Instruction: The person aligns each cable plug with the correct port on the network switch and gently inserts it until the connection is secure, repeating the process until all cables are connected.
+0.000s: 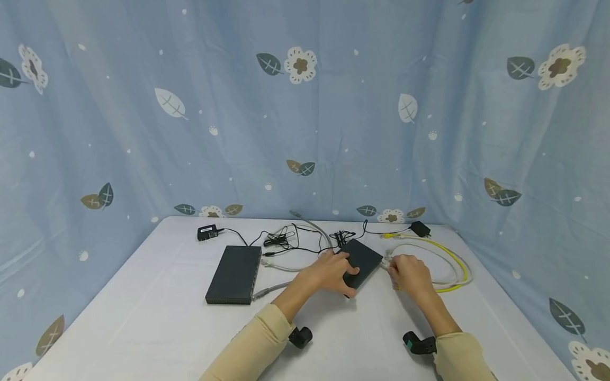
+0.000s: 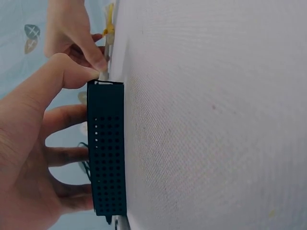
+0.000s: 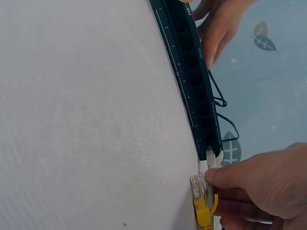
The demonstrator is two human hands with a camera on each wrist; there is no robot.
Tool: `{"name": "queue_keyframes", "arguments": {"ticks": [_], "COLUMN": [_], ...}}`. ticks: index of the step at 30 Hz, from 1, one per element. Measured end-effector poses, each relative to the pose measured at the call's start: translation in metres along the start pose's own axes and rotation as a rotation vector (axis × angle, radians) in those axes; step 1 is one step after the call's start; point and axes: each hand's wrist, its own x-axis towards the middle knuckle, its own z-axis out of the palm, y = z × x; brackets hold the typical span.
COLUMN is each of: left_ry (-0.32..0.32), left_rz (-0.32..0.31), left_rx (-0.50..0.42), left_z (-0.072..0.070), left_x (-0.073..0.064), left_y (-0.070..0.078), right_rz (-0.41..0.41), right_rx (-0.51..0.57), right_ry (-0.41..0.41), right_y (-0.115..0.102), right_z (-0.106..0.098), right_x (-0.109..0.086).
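A black network switch (image 1: 366, 258) lies turned at an angle on the white table, its row of numbered ports (image 3: 184, 62) facing the right hand. My left hand (image 1: 330, 274) grips it from above, the thumb at one edge and the fingers spread over the top. At the end of the port row my right hand (image 3: 271, 184) pinches a pale network cable's plug (image 3: 211, 158), which meets the last port; whether it is fully seated I cannot tell. Just beside those fingers hangs a yellow cable's clear plug (image 3: 197, 189), and cannot tell if they hold it too.
Another black box (image 1: 233, 275) sits to the left with grey cables near its side. Behind are tangled black cords (image 1: 281, 239) and two power adapters, one at left (image 1: 207, 233), one at right (image 1: 420, 228). Yellow cable (image 1: 459, 264) loops at right. A patterned curtain (image 1: 305, 127) stands behind.
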Motion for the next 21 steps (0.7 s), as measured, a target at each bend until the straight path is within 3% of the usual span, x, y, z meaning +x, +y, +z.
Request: {"name": "queue_keyframes", "arguments": {"ticks": [8,21], "left_ry": [-0.007,-0.025], "left_rz": [0.008,-0.021], "left_rx": [0.002,-0.093], "left_z": [0.0046,0.0036], "left_x": [-0.0001,-0.0029], "left_y": [-0.0024,-0.0036], "right_rz": [0.011,0.037], "right_rx": [-0.009,-0.01], "right_ry": [0.001,-0.006], "right_y": [0.0014,-0.0021], "right_z": [0.0041,0.0013], "right_x": [-0.0009,-0.0009]}}
